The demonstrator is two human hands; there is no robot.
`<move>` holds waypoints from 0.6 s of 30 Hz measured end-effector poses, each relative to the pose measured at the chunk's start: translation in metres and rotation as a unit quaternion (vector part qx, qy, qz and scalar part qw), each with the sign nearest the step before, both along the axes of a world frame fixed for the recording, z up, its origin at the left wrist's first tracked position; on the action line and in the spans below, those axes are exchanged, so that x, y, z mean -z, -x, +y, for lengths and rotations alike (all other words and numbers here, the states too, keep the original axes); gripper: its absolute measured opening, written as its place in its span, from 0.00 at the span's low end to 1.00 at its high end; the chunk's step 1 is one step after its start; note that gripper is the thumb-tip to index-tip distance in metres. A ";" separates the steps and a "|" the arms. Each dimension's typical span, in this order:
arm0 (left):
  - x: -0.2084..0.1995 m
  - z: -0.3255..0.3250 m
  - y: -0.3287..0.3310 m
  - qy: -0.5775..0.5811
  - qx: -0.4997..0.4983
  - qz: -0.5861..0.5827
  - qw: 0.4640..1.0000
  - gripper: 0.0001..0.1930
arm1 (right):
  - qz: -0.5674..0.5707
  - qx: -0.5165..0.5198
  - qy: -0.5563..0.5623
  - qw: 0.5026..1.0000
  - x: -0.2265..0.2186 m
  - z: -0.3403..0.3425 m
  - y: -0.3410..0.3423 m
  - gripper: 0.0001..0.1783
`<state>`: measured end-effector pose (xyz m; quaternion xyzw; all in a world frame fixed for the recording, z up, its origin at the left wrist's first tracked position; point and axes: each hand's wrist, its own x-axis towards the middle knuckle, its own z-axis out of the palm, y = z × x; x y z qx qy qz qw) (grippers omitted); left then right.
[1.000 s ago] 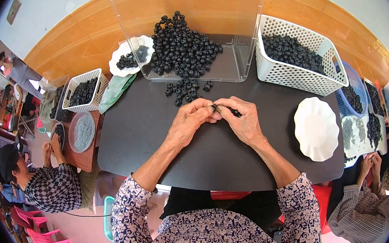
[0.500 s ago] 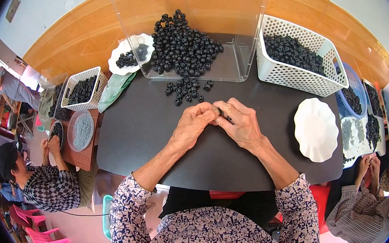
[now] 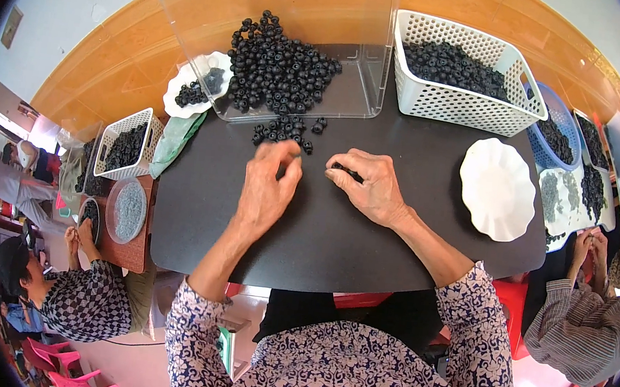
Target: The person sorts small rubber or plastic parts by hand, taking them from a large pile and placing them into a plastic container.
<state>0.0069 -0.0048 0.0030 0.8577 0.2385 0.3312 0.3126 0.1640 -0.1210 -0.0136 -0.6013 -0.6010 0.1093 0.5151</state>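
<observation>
My right hand (image 3: pixel 372 189) is closed over the middle of the dark table (image 3: pixel 363 267), its thumb and fingers pinching a small black part (image 3: pixel 347 172), mostly covered by the fingers. Further left, my left hand (image 3: pixel 261 188) reaches to the near edge of several loose black round pieces (image 3: pixel 283 129). Its fingertips are blurred, with thumb and forefinger apart and nothing visible between them. Behind those loose pieces, a big heap of the same black bead-like pieces with holes (image 3: pixel 281 70) lies in a clear plastic bin (image 3: pixel 366 86) tipped on its side.
A white perforated basket (image 3: pixel 454 112) of black parts stands at the back right, a white scalloped plate (image 3: pixel 497 190) nearer. Another scalloped plate (image 3: pixel 175 107) and a green plastic bag (image 3: pixel 179 142) lie back left. People work at both sides, beside a blue basket (image 3: pixel 553 147) and a smaller white basket (image 3: pixel 151 135).
My hands were together at the table's middle; they have parted. The left has moved up and left to the loose pieces, while the right stays near the middle, still pinching the black part.
</observation>
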 end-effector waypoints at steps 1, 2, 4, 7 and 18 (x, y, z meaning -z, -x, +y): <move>-0.006 0.004 -0.007 -0.045 0.007 0.029 0.999 0.08 | 0.049 -0.016 0.000 0.999 0.001 0.002 -0.001 0.06; -0.009 0.009 -0.014 -0.090 0.014 0.058 0.994 0.08 | 0.048 -0.015 0.000 0.999 0.001 0.001 -0.003 0.06; -0.005 0.013 -0.026 -0.153 0.022 0.110 0.982 0.08 | 0.287 -0.042 0.135 0.947 -0.001 0.001 -0.005 0.09; 0.008 0.017 -0.040 -0.239 0.016 0.210 0.948 0.09 | 0.381 -0.081 0.128 0.912 -0.002 0.002 -0.014 0.11; 0.007 0.001 -0.029 0.266 0.050 -0.017 0.962 0.07 | 0.303 -0.040 0.086 0.948 0.003 0.005 -0.017 0.11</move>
